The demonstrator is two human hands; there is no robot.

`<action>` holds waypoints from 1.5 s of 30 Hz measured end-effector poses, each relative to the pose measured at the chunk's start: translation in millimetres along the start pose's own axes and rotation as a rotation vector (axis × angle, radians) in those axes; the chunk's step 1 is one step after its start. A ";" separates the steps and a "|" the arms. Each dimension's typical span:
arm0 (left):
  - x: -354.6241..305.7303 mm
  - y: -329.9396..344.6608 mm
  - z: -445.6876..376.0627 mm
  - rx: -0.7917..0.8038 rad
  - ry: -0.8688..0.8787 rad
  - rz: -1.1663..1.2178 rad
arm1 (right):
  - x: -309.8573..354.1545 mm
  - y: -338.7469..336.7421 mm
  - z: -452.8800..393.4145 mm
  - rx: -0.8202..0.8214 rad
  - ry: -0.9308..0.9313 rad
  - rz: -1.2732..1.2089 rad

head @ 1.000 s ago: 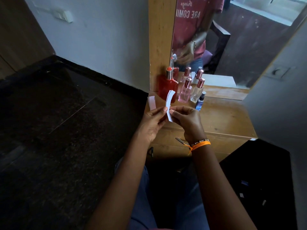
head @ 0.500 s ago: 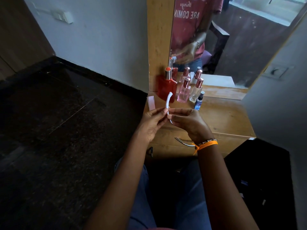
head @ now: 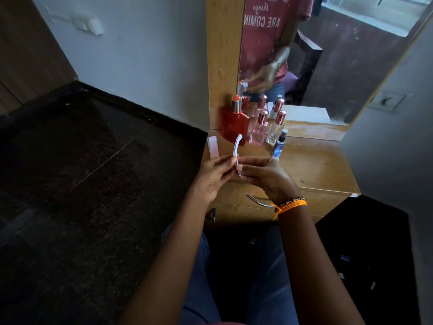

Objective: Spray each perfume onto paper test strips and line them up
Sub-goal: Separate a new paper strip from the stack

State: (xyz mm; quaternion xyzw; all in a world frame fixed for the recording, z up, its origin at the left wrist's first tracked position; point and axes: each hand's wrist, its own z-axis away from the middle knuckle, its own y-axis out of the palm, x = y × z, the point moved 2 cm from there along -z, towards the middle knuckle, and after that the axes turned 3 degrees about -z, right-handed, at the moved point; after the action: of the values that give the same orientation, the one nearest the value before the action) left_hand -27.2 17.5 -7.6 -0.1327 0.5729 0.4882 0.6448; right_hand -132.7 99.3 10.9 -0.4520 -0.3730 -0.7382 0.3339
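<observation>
White paper, a narrow strip (head: 237,148), stands nearly upright between both hands over the front edge of the wooden desk (head: 314,165). The left hand (head: 214,177) pinches its lower part with thumb and fingertips, and the right hand (head: 267,175), an orange band (head: 290,205) on its wrist, closes on the same end from the other side; the top of the strip curls free, just in front of the red bottle (head: 235,124). That bottle stands at the back left of the desk against the mirror (head: 328,55), with a pink bottle (head: 259,131) beside it, then a clear bottle (head: 276,129), and a small blue vial (head: 280,144) a little forward of them. Another strip (head: 213,147) lies flat at the desk's left edge, near the left hand. To the right of the hands the desktop is bare wood out to its corner. A wall closes in on the right side, and dark floor (head: 82,184) spreads to the left. A metal drawer handle (head: 259,201) shows under the right wrist.
</observation>
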 end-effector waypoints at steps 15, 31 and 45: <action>-2.0 -0.4 -0.5 0.014 0.016 -0.131 | -2.6 -5.2 -2.8 0.001 0.015 0.045; 2.9 -3.5 -3.9 0.014 -0.008 -0.169 | -8.2 -9.5 -3.8 -0.007 0.034 0.055; 2.3 -5.6 -2.7 0.019 -0.024 -0.185 | -10.3 -12.5 -6.4 0.017 0.068 0.009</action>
State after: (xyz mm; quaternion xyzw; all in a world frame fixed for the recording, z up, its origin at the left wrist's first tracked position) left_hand -24.8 13.9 -12.6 -0.1732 0.5550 0.4226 0.6953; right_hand -141.9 101.7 -3.7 -0.4256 -0.3656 -0.7485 0.3535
